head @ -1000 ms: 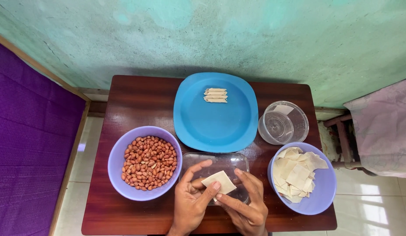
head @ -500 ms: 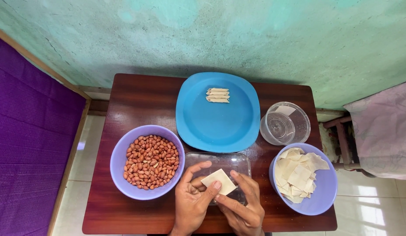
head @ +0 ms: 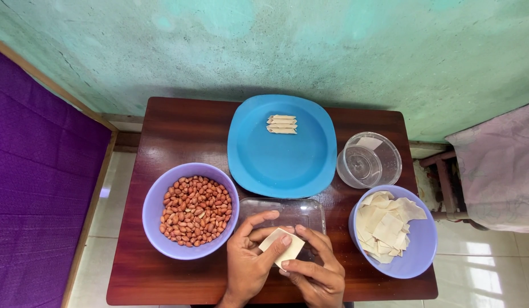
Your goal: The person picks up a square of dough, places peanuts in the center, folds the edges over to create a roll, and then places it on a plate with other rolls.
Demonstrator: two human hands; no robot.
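Observation:
Both hands hold one pale square dough sheet (head: pixel 283 246) over a clear glass tray (head: pixel 287 211) at the table's near edge. My left hand (head: pixel 250 259) grips it from the left with thumb and fingers. My right hand (head: pixel 313 271) holds its right and lower edge. To the left sits a purple bowl (head: pixel 156 199) full of peanuts (head: pixel 196 210). On the right, a purple bowl (head: pixel 421 251) contains several dough squares (head: pixel 384 225). A blue plate (head: pixel 281 157) behind carries three rolled dough pieces (head: pixel 281 124).
A clear round container (head: pixel 368 161) stands at the right, behind the dough bowl. The dark wooden table (head: pixel 179 131) sits against a green wall. A purple cloth (head: pixel 36 188) lies left; a covered piece of furniture (head: pixel 498 165) is right.
My hands have shifted slightly on the dough sheet; the fingers have curled further over it. Nothing else on the table has moved.

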